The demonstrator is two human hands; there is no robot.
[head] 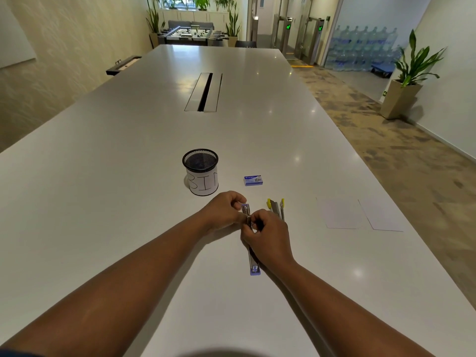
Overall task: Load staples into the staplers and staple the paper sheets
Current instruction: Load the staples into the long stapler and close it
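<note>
Our left hand (226, 212) and right hand (268, 237) meet, both pinching the opened purple stapler (253, 264) on the table (128, 150). Beyond it, the mesh cup (201, 175) reads "BIN"; the staple box (254, 180) print is unreadable. Paper sheets (358, 213) lie right.

Both bare forearms reach forward and converge near the table's middle. Left hand (223, 212) curled, knuckles up, fingertips pinched toward the right. Right hand (266, 234) just beside it, fingers bent inward, thumb tucked; the two hands touch at the fingertips.
</note>
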